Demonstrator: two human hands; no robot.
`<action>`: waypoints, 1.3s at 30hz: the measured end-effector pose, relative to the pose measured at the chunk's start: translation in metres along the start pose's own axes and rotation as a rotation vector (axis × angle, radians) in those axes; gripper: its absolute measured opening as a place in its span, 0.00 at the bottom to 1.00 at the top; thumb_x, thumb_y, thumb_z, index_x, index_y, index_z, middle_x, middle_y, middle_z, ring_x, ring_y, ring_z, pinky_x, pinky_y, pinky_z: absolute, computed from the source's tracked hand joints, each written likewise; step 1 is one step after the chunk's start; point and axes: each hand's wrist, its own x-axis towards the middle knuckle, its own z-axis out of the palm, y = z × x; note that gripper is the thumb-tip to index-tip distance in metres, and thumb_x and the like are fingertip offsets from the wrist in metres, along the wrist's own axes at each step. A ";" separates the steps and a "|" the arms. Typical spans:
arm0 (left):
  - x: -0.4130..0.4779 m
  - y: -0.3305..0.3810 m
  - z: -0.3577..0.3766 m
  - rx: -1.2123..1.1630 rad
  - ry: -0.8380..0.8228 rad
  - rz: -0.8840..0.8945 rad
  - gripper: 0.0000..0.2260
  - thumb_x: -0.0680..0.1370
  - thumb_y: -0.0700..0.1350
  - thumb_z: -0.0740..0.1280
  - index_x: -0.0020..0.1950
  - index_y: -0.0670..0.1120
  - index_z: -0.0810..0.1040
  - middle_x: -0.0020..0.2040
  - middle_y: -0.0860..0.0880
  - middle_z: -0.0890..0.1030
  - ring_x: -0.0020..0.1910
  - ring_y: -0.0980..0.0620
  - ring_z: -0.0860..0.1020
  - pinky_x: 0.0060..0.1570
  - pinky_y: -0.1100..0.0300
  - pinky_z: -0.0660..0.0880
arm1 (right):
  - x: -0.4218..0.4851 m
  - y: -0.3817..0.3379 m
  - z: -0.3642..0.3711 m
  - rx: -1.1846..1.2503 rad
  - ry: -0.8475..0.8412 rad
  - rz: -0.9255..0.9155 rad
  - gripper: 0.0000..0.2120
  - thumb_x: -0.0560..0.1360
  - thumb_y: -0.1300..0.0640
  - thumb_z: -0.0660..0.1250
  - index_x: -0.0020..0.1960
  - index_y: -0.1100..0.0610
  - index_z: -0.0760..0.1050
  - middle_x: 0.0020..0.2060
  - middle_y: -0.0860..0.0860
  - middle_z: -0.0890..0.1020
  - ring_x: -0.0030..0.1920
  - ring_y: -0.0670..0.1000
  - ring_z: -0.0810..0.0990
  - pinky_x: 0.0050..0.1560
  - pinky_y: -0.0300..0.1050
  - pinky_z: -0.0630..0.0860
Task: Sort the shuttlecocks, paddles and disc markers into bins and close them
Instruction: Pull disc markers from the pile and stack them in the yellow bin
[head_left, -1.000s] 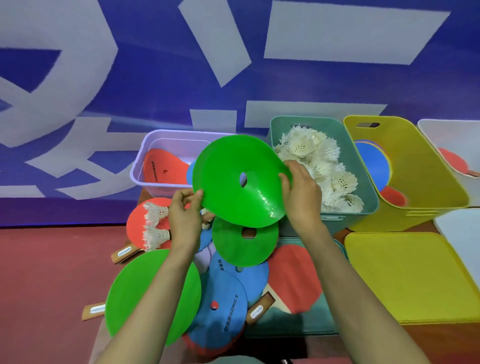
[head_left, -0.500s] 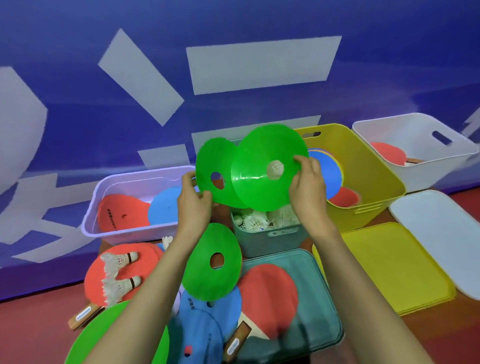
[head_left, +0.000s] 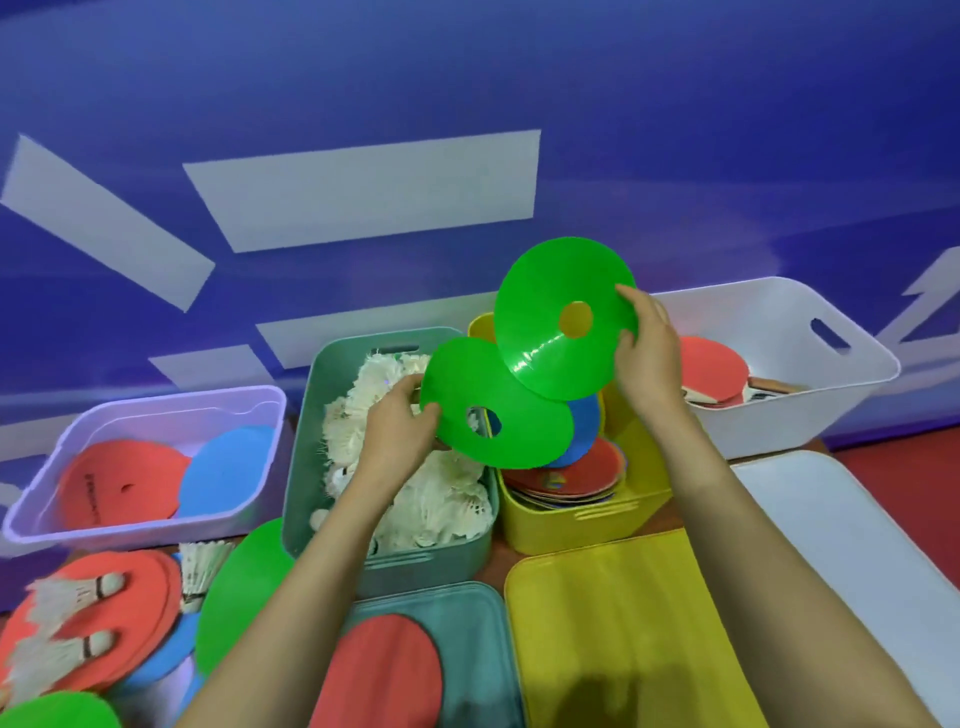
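L hand (head_left: 400, 421): fingers pinch the lower green disc (head_left: 493, 410) at its 9 o'clock rim, over the teal bin (head_left: 306, 467) w/ shuttlecocks (head_left: 441, 499).
R hand (head_left: 647, 353): fingers pinch the upper green disc (head_left: 556, 317) at its 3 o'clock rim, above the yellow bin (head_left: 613, 514).
Overlap: upper disc covers the lower one's 1 o'clock edge.
Handling: prob. light, thin, bendy plastic, glossy so maybe slick; not fragile.
Grip: at the rim, thumb opposite fingers; centre hole also usable.
Left to sort: discs, paddles, shuttlecocks on the desk at 7 o'clock.
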 end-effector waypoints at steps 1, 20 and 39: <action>0.002 0.008 0.011 0.001 -0.036 -0.018 0.17 0.75 0.36 0.60 0.63 0.44 0.74 0.56 0.46 0.77 0.38 0.46 0.82 0.39 0.48 0.81 | 0.011 0.008 0.000 -0.011 -0.013 0.004 0.29 0.69 0.78 0.53 0.66 0.63 0.70 0.65 0.59 0.72 0.65 0.57 0.70 0.63 0.31 0.59; 0.030 0.007 0.130 0.953 -0.415 0.180 0.22 0.77 0.40 0.61 0.72 0.43 0.63 0.68 0.40 0.65 0.65 0.41 0.64 0.64 0.53 0.63 | 0.050 0.094 0.072 -0.261 -0.579 -0.166 0.18 0.73 0.71 0.60 0.59 0.60 0.77 0.72 0.57 0.63 0.71 0.58 0.61 0.70 0.43 0.56; -0.054 -0.073 -0.053 0.392 0.173 0.194 0.12 0.74 0.42 0.68 0.57 0.46 0.79 0.54 0.46 0.81 0.55 0.45 0.77 0.56 0.56 0.69 | -0.119 -0.103 0.079 -0.102 -0.720 -0.403 0.17 0.76 0.59 0.65 0.65 0.57 0.72 0.62 0.54 0.74 0.64 0.55 0.70 0.66 0.49 0.66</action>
